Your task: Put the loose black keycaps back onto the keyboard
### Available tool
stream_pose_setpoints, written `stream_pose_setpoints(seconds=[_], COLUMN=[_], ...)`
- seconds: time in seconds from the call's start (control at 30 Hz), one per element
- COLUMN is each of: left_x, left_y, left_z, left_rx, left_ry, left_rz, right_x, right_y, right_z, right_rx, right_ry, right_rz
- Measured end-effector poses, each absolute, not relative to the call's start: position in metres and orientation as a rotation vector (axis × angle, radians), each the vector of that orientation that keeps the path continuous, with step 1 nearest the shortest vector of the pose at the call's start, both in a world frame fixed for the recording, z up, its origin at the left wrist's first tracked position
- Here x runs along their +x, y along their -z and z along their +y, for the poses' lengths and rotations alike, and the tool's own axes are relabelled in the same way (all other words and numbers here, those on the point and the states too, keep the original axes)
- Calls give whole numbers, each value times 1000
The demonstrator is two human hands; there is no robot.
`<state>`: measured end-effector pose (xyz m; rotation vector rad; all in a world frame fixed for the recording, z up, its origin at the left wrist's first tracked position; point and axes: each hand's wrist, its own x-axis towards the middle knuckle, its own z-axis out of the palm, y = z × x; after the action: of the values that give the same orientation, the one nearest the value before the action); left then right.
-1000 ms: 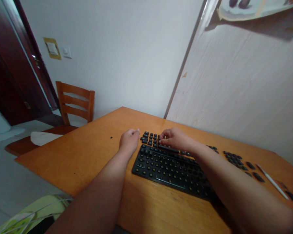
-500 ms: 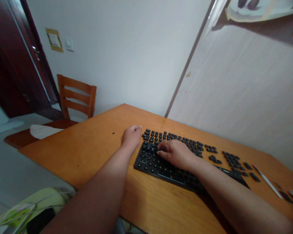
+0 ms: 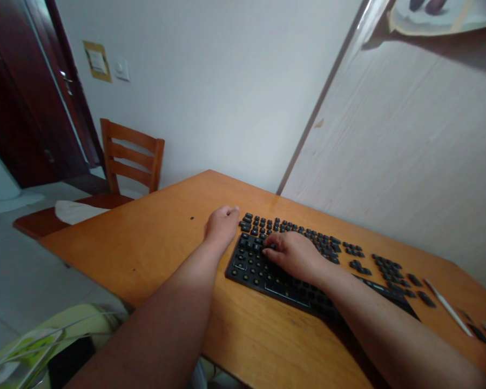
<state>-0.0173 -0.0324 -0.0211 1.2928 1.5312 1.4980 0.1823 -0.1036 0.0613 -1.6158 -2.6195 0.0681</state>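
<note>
A black keyboard (image 3: 267, 286) lies on the wooden table, most of its switches bare and a few keycaps seated in its upper left rows. My right hand (image 3: 295, 256) is over it, thumb and forefinger pinched around what looks like a keycap at the upper left rows. Behind the keyboard, loose black keycaps (image 3: 322, 237) stand in rows. My left hand (image 3: 222, 224) rests on the table beside the left end of these rows, fingers curled closed; whatever it may hold is hidden.
The wooden table (image 3: 166, 243) meets the wall at the back. A small dark piece (image 3: 191, 218) lies left of my left hand. At the right are a white pen-like stick (image 3: 449, 308) and a dark object (image 3: 480, 335). A wooden chair (image 3: 132, 154) stands at the left.
The whole view has shifted slightly, so everything appears a little farther right. Both hands keep nearly the same place and pose relative to the keyboard.
</note>
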Motion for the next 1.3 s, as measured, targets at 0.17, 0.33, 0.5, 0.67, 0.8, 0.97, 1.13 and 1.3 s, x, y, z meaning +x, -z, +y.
stream_pose_setpoints(seconds=[0.17, 0.33, 0.5, 0.67, 0.8, 0.97, 1.13, 1.3], left_x=[-17, -17, -17, -18, -19, -18, -19, -18], left_y=[22, 24, 23, 24, 24, 25, 26, 25], left_z=[-31, -30, -30, -29, -29, -30, -29, -30], left_rx=[1311, 1322, 1326, 1354, 1355, 1336, 1361, 1355], left_ry=[-1517, -1513, -1497, -1493, -1496, -1506, -1496, -1490], left_rz=[1535, 1530, 1544, 1535, 1522, 1529, 1535, 1556], right_x=[183, 180, 179, 180, 182, 184, 182, 178], right_y=[-61, -63, -61, -59, -60, -60, -56, -57], right_z=[-105, -109, -110, -110, -109, -109, -111, -116], right_rx=[-1619, -1679, -1683, -1666, -1651, -1657, -1659, -1645], right_ry=[-22, 22, 36, 34, 24, 18, 66, 129], right_rz=[-2623, -2621, -2604, -2611, -2627, -2610, -2582, -2597])
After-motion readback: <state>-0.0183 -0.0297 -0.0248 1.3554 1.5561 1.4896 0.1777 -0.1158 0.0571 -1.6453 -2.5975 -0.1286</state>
